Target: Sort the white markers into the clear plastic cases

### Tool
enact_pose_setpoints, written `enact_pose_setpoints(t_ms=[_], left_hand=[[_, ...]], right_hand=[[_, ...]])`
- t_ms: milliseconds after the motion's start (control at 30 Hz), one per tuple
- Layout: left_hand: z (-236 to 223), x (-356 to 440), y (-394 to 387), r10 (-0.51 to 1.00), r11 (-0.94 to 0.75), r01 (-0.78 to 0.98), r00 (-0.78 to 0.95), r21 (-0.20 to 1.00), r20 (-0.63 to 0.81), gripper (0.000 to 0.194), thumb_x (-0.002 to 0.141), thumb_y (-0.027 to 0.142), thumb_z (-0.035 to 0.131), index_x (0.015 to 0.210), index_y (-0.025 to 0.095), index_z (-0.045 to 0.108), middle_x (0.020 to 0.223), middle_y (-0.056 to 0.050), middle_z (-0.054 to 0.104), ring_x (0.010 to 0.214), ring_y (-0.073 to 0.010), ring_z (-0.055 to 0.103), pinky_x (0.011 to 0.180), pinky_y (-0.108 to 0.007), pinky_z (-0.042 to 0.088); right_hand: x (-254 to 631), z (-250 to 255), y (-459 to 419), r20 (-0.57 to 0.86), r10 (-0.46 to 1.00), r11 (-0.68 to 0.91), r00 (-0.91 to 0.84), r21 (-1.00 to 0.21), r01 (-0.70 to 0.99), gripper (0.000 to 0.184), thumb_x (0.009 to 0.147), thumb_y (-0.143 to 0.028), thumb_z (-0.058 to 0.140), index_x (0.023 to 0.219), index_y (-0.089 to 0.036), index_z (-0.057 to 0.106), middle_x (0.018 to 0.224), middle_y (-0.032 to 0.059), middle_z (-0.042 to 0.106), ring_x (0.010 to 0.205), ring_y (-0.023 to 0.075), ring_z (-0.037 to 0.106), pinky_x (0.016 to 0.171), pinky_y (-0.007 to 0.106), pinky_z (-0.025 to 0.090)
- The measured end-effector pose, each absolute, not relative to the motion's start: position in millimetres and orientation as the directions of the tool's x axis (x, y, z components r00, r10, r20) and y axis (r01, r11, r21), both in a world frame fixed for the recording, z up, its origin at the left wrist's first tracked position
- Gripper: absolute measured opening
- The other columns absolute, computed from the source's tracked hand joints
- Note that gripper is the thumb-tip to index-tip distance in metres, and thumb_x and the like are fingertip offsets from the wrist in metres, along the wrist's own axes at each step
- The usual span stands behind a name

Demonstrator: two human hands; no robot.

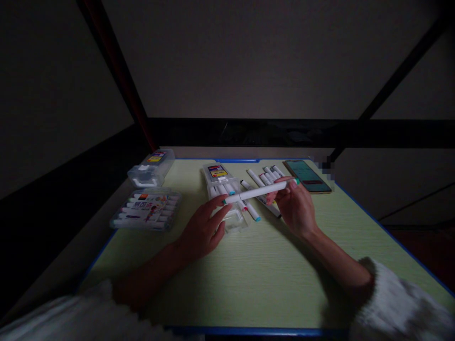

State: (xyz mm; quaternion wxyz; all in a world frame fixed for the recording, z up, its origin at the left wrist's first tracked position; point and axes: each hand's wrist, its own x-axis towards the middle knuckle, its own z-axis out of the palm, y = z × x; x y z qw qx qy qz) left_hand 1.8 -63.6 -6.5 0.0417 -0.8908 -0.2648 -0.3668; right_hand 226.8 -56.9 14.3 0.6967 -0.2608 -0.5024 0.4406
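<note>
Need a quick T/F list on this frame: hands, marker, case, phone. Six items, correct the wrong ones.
1. The left hand and right hand hold one marker between them. True.
2. The marker is red-tipped. False: its ends are green.
3. The middle case has markers in it. True.
4. That case is shut. False: it is open.
5. A phone lies on the table. True.
6. The phone is at the table's left edge. False: it is near the right edge.
</note>
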Motion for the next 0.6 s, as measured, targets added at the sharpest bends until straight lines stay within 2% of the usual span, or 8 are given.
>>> enact_pose_setpoints(t_ms=[367, 600], left_hand=[[-7.6, 1.6, -61.3, 0.484, -0.840, 0.518, 0.580, 0.162, 0.655, 0.051, 0.082, 0.007, 0.044, 0.130, 0.019, 0.033, 0.130, -0.016, 0.039, 0.109, -0.0214, 0.051, 0.090, -0.038, 0.048], [-7.4, 2.3, -61.9, 0.523, -0.816, 0.548, 0.562, 0.184, 0.641, 0.051, 0.081, 0.007, 0.045, 0.129, 0.018, 0.034, 0.131, -0.016, 0.039, 0.108, -0.0217, 0.052, 0.090, -0.038, 0.048]], right_hand=[[227.7, 11.8, -56.2, 0.468, 0.873, 0.488, 0.140, -0.817, -0.307, 0.017, 0.082, -0.035, 0.054, 0.081, -0.020, 0.063, 0.059, -0.0013, 0.063, 0.062, 0.0140, 0.064, 0.058, 0.028, 0.050], [228.0, 10.9, -56.9, 0.457, 0.879, 0.475, 0.133, -0.825, -0.307, 0.016, 0.082, -0.034, 0.055, 0.083, -0.020, 0.063, 0.062, -0.0008, 0.065, 0.061, 0.0137, 0.063, 0.059, 0.029, 0.051]])
